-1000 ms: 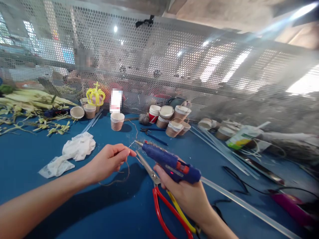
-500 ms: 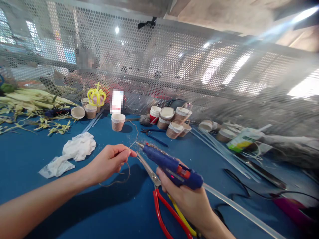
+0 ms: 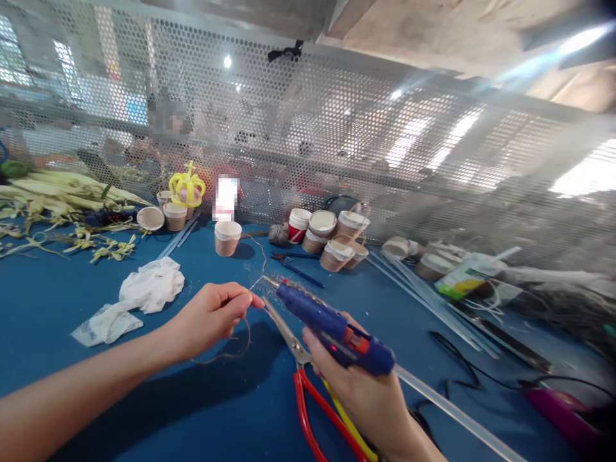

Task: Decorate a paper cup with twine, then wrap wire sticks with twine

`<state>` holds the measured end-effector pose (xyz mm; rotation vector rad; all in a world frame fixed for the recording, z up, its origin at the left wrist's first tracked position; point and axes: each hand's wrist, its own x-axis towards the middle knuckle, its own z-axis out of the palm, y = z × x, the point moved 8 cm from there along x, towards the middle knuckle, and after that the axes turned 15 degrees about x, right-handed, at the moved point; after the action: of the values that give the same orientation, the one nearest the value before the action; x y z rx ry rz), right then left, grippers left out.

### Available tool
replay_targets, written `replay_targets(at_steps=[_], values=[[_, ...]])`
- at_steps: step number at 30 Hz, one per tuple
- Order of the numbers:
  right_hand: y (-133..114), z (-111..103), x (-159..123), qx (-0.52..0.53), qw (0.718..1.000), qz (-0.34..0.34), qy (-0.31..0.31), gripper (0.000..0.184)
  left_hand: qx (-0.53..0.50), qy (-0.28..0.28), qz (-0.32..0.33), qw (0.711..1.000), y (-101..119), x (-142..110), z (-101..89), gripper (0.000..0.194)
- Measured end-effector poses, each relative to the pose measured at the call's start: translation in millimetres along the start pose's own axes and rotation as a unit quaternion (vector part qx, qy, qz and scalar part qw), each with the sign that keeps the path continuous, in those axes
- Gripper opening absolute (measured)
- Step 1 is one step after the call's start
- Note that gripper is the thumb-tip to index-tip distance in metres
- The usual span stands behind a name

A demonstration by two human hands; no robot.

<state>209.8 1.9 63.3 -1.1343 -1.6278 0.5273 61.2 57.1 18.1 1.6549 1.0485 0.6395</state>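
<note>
My left hand point(image 3: 216, 317) pinches a thin brown twine point(image 3: 248, 340) between thumb and forefinger, and a loose tail of it curls below my fingers. A whitish end of the strand reaches from the fingertips to the nozzle of a blue hot glue gun point(image 3: 332, 321). My right hand point(image 3: 356, 378) is wrapped round the gun's handle; a red light glows on its side, and a long clear glue stick point(image 3: 452, 410) sticks out of its back. Beneath the gun lie scissors point(image 3: 298, 353) with red handles, close to my left fingertips. A yellow handle shows beside them, partly hidden by my right hand.
Wrapped paper cups point(image 3: 227, 239) stand along a perforated metal screen point(image 3: 269, 141). Blue pliers point(image 3: 303, 269) lie in the middle. A crumpled white bag point(image 3: 151, 285) and dried husks point(image 3: 62, 199) are leftward; glue sticks point(image 3: 428, 301) and a black cord point(image 3: 462, 359) lie rightward.
Both hands hold nearly the same pose. The glue gun has shifted very slightly down and right in view, its nozzle still at the strand.
</note>
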Motion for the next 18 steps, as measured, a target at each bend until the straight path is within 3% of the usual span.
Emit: replay_targets(at_steps=[18], values=[[-4.5,1.7,-1.6,-0.036,0.999,-0.002,-0.011,0.018,0.050,0.002,0.013,0.999,6.6,-3.0,-3.8,0.032]])
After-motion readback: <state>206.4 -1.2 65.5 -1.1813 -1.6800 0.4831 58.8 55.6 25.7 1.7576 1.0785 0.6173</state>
